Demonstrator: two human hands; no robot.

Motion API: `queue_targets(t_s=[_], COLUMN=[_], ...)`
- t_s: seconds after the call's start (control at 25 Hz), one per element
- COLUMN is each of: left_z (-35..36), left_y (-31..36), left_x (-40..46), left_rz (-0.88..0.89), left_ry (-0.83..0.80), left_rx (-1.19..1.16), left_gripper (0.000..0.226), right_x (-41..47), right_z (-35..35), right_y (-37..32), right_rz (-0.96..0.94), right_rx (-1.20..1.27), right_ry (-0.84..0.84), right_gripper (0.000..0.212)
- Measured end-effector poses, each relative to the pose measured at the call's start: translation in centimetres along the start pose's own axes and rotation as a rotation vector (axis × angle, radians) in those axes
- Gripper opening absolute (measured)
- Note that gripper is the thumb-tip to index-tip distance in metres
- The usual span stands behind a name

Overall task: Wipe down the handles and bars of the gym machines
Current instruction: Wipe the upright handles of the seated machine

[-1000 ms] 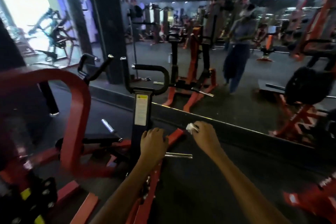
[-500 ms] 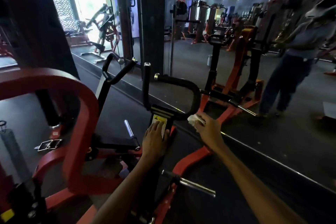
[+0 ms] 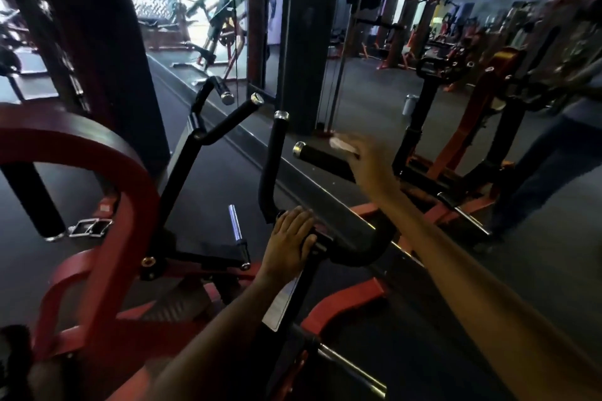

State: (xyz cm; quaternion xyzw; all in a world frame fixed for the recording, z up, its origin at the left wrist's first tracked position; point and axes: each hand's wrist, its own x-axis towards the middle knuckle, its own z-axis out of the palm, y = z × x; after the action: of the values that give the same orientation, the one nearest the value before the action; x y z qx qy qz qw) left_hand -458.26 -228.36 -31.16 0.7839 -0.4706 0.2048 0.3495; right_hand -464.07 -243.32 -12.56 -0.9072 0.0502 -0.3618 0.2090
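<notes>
A black U-shaped handlebar (image 3: 361, 251) tops a black post on the red machine in front of me. Its right grip (image 3: 321, 158) is a padded black tube with a chrome end cap; its left grip (image 3: 273, 166) stands upright. My right hand (image 3: 371, 163) holds a small white cloth (image 3: 342, 144) against the right grip, blurred with motion. My left hand (image 3: 291, 239) rests over the base of the handlebar where it meets the post, fingers curved on the bar.
A second forked black handle (image 3: 208, 132) rises to the left. A red curved frame (image 3: 107, 172) fills the left foreground. A chrome weight peg (image 3: 235, 221) sticks up between them. A wall mirror (image 3: 423, 91) ahead reflects the gym and a person.
My right hand with the cloth rose from the lower bend of the handlebar to the right grip. My left hand moved up from the yellow-labelled post to the handlebar base. The view came closer.
</notes>
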Motion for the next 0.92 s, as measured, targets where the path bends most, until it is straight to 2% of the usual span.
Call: queue_targets(t_s=[0.04,0.16,0.24,0.32,0.44,0.52,0.56,0.68,0.72,0.84,0.92], left_z=[0.4,1.1,1.5,1.8,2.0,2.0,2.0,2.1,2.2,2.3,2.2], left_y=[-0.1,-0.6,-1.1,-1.3,-1.6,-1.6,-1.6,-1.6,-1.6,-1.6,-1.7], left_x=[-0.2,-0.2,-0.3,-0.6,-0.5,-0.5,-0.4,-0.5,-0.5,-0.5,-0.5], left_rz=[0.006,0.014,0.030,0.058,0.057,0.049,0.052,0.045,0.040,0.029,0.029], left_ry=[0.025,0.059,0.068,0.093,0.095,0.093,0.088,0.094,0.095,0.106,0.110], left_rx=[0.002,0.041,0.048,0.051,0.039,0.040,0.044,0.055,0.049,0.042,0.029], left_gripper=[0.047,0.051,0.053,0.053,0.052,0.054,0.055,0.055,0.055,0.055,0.054], right_x=[1.6,3.5,2.3,-0.4,-3.5,-1.5,0.5,4.1,3.6,0.4,-0.9], right_z=[1.4,4.2,3.2,0.5,-3.6,-2.3,-0.6,4.3,4.5,0.1,-2.6], right_y=[0.0,0.2,1.8,4.0,5.4,4.2,3.4,0.6,1.0,3.9,5.3], right_rz=[-0.074,-0.239,-0.382,-0.431,-0.223,-0.099,-0.053,0.015,-0.017,0.015,0.165], right_rx=[-0.057,-0.269,-0.409,-0.407,-0.209,-0.112,-0.103,-0.060,-0.069,-0.097,-0.158], right_ry=[-0.087,-0.503,-0.607,-0.571,-0.422,-0.259,-0.232,-0.495,-0.518,-0.411,-0.358], right_gripper=[0.033,0.041,0.050,0.055,0.044,0.036,0.035,0.046,0.049,0.052,0.041])
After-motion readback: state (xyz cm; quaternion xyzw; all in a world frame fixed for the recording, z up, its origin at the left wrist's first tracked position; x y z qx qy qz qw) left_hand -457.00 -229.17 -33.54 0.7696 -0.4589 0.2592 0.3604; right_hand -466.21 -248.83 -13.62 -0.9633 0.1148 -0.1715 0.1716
